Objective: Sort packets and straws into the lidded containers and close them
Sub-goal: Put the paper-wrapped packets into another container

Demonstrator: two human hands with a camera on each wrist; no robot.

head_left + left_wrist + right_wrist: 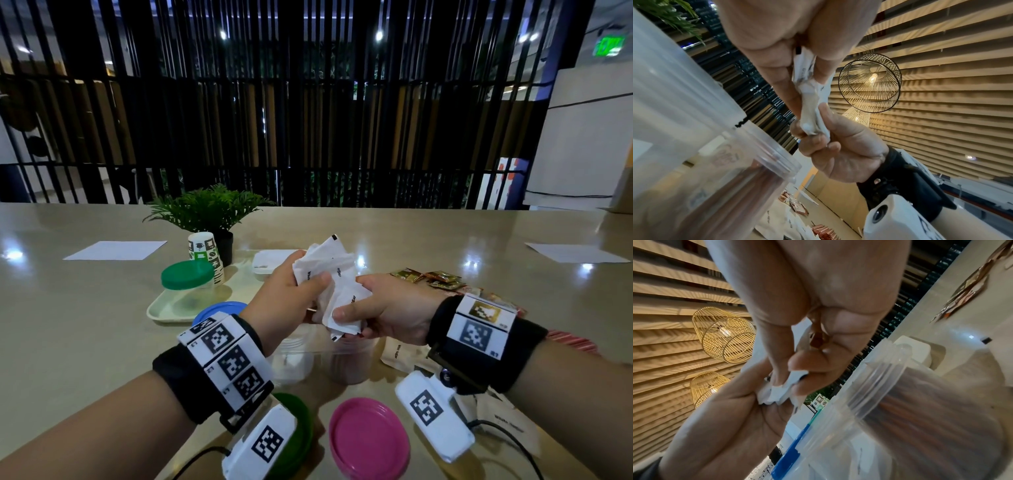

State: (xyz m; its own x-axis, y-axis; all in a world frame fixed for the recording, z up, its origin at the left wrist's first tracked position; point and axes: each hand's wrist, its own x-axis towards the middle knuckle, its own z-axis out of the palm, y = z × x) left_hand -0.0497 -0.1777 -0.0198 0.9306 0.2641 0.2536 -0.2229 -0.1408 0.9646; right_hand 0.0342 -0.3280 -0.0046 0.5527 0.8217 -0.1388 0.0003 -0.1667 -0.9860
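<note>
Both hands grip one bunch of white sugar packets (pixel 329 274) above two open clear containers. My left hand (pixel 291 287) curls round the bunch's upper left; my right hand (pixel 373 308) pinches its lower part from the right. In the left wrist view the packets (pixel 810 97) hang between the left fingers (pixel 785 91) and the right hand (pixel 838 154). In the right wrist view the crumpled packets (pixel 777 392) sit between both hands. The left clear container (pixel 291 359) looks nearly empty. The right container (pixel 349 363) holds brown sticks, seen closer in the wrist views (pixel 756 170) (pixel 910 402).
A pink lid (pixel 370 438) and a green lid (pixel 298 431) lie near me, a blue lid (pixel 219 308) further left. A green-lidded tub (pixel 187 279) stands on a tray (pixel 157 311). Brown packets (pixel 428 279), paper packets (pixel 397 356) and red striped straws (pixel 572 342) lie right. Plant (pixel 205 209) and cup (pixel 202 248) behind.
</note>
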